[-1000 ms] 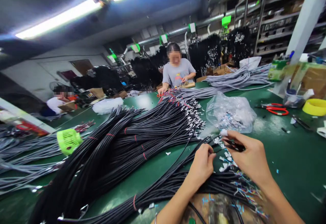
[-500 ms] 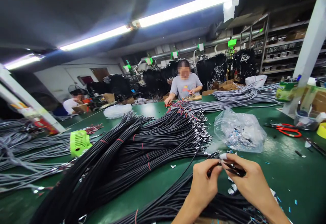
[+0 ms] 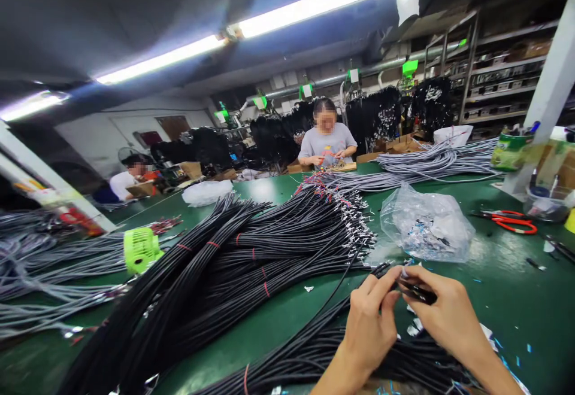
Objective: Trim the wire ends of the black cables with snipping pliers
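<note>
My left hand (image 3: 371, 320) is closed in a pinch on the end of a black cable (image 3: 333, 292) that runs back down to the left. Its fingertips meet those of my right hand (image 3: 444, 305), which is closed too. A small dark tool (image 3: 420, 293) lies in my right hand, its kind mostly hidden by the fingers. A whitish bit shows between the fingertips at the cable end. Below both hands lies a bundle of black cables (image 3: 287, 353). To the left spreads a larger pile of black cables (image 3: 215, 281), tied with red bands, with stripped silvery ends.
A clear plastic bag (image 3: 424, 224) of scraps stands beyond my hands, with red-handled scissors (image 3: 512, 221) to its right. Grey cables (image 3: 431, 167) lie farther back. A green fan (image 3: 141, 250) stands left. Across the table sits a co-worker (image 3: 327, 137); another person (image 3: 128, 179) is farther left.
My hands have shifted slightly right, and my left hand has turned over the cable end. The co-worker opposite has drawn both hands together. The view has tilted a little.
</note>
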`<state>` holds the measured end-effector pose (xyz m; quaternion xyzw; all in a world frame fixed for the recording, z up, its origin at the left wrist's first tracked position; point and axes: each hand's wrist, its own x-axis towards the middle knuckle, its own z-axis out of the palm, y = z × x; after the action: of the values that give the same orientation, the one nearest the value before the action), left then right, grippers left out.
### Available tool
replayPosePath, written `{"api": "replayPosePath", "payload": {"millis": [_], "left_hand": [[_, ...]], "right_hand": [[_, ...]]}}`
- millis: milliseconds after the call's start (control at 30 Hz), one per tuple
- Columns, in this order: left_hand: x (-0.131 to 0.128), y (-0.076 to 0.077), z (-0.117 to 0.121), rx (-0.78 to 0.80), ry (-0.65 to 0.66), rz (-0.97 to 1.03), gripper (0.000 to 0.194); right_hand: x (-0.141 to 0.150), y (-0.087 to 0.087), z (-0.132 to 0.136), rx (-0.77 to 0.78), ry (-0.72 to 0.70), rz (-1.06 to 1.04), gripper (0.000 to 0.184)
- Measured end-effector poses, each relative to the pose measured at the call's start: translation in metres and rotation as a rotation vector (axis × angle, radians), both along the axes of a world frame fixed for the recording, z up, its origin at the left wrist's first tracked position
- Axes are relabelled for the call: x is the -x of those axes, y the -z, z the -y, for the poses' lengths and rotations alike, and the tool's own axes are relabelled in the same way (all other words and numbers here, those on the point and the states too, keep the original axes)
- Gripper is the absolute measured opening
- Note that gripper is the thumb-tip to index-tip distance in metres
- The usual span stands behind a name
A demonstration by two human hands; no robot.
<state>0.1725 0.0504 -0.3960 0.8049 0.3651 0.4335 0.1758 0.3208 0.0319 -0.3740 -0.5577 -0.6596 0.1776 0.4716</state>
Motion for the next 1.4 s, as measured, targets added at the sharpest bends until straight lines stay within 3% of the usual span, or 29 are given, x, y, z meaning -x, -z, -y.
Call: {"api": "replayPosePath", "payload": {"millis": [233, 367, 500, 833, 1033, 1233, 1400], "left_hand": [[0.000, -0.004, -0.004, 0.006, -0.037, 0.130, 0.023], [-0.001, -0.001, -0.003, 0.107, 0.013, 0.192, 0.042], [0.000, 0.001, -0.002, 0.068, 0.084, 0.111, 0.049], [-0.001, -0.003, 0.000, 0.096, 0.043, 0.049, 0.040], [-0.001, -0.008, 0.000, 0.121, 0.037, 0.004, 0.021], [-0.001, -0.016, 0.002, 0.185, 0.091, 0.049, 0.019], [-0.003, -0.016, 0.002, 0.306, 0.074, 0.152, 0.033]], "right_hand": [[0.002, 0.003, -0.002, -0.026, 0.000, 0.005, 0.018], [0.001, 0.006, -0.002, -0.016, 0.018, -0.065, 0.022], [-0.002, 0.008, -0.002, -0.026, 0.014, -0.060, 0.019], [-0.002, 0.003, -0.001, -0.029, 0.048, 0.085, 0.014], [-0.003, 0.002, -0.002, -0.022, 0.050, 0.145, 0.004], [0.001, -0.001, 0.000, -0.053, 0.046, 0.177, 0.026], [-0.002, -0.005, 0.002, -0.107, 0.106, 0.109, 0.032]]}}
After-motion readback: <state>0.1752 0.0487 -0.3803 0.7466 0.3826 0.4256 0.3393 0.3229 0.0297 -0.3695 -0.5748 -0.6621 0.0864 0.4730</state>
